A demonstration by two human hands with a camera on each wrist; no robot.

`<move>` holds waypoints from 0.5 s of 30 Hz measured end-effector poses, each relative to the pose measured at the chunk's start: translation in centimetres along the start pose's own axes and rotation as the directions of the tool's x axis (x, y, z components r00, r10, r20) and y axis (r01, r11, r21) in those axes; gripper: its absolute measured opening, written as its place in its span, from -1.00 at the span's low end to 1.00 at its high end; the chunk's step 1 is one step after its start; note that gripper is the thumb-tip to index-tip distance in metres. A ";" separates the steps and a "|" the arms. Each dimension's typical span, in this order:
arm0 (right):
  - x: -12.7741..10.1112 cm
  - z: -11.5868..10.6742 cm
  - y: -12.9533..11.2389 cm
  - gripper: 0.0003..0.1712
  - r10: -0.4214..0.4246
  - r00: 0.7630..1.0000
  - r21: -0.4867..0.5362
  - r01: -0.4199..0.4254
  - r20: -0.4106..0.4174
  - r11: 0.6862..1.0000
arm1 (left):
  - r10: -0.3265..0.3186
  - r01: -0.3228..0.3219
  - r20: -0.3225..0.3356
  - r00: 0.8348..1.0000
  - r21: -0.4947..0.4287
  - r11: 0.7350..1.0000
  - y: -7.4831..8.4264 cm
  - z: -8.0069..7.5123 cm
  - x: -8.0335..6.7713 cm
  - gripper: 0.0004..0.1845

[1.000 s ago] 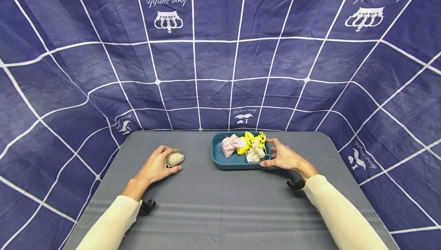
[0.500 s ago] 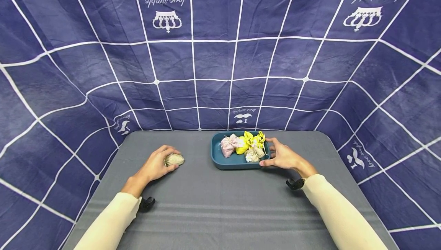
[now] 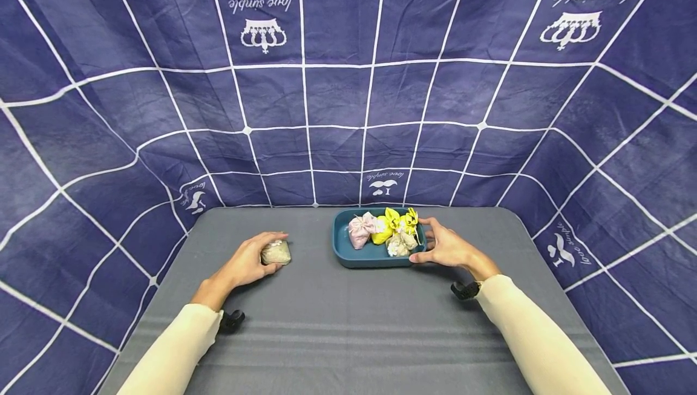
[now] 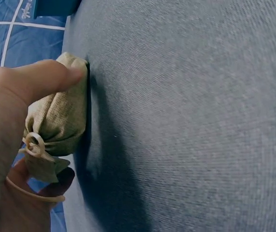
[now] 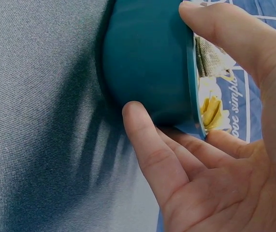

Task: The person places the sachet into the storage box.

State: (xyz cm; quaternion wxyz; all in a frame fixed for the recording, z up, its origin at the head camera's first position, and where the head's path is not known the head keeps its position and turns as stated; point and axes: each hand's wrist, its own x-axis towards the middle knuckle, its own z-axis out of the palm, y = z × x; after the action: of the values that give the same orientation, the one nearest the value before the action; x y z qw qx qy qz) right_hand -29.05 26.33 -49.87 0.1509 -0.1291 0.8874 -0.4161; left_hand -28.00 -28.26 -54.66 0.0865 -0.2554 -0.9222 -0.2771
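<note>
My left hand (image 3: 250, 260) holds a small beige cloth drawstring pouch (image 3: 276, 253) low over the grey table, left of the tray. In the left wrist view the thumb lies along the pouch (image 4: 63, 116), whose tied neck and cord loop point toward the wrist. My right hand (image 3: 449, 247) grips the right end of a teal oblong tray (image 3: 344, 244). Its thumb is at the rim, and the fingers spread against the end wall (image 5: 145, 63). Inside the tray lie a pink pouch (image 3: 359, 233), yellow pouches (image 3: 383, 236) and another beige pouch (image 3: 400, 245) with white flowers.
The grey cloth-covered table (image 3: 337, 328) carries the tray near its back edge. A dark blue curtain (image 3: 337, 92) with white grid lines closes in the back and both sides.
The beige pouch has turned in my left hand, so a white flower now shows at its top. The left fingertips have shifted over it. The right hand and tray stay put.
</note>
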 end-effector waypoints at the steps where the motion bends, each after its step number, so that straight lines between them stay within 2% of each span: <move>1: 0.0 0.0 0.0 0.32 0.002 1.000 0.003 -0.002 0.001 1.000 | -0.016 0.016 -0.008 1.000 0.000 1.000 -0.1 0.1 -0.1 -0.15; 4: -0.1 0.0 -0.1 0.32 0.004 1.000 -0.004 -0.004 -0.003 1.000 | -0.076 0.076 -0.039 0.996 0.005 0.997 -0.4 0.3 -0.3 -0.08; 8: -0.1 0.0 -0.1 0.32 -0.001 1.000 -0.016 0.001 -0.006 1.000 | -0.149 0.150 -0.070 0.986 0.010 0.989 -0.6 0.5 -0.3 -0.09; 11: -0.1 0.0 -0.2 0.32 -0.007 1.000 -0.010 0.007 -0.009 1.000 | -0.173 0.174 -0.089 0.981 0.002 0.985 -0.7 0.5 -0.3 -0.14; 15: -0.1 0.0 -0.2 0.32 -0.003 1.000 -0.013 0.003 -0.008 1.000 | -0.163 0.163 -0.128 0.978 -0.010 0.987 -0.7 0.5 -0.3 -0.20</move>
State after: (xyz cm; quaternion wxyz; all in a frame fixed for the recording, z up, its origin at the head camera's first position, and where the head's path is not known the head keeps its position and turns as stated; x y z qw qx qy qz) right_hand -28.94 26.25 -49.75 0.1456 -0.1296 0.8906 -0.4109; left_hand -28.14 -28.57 -55.49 0.1225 -0.1605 -0.9326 -0.2990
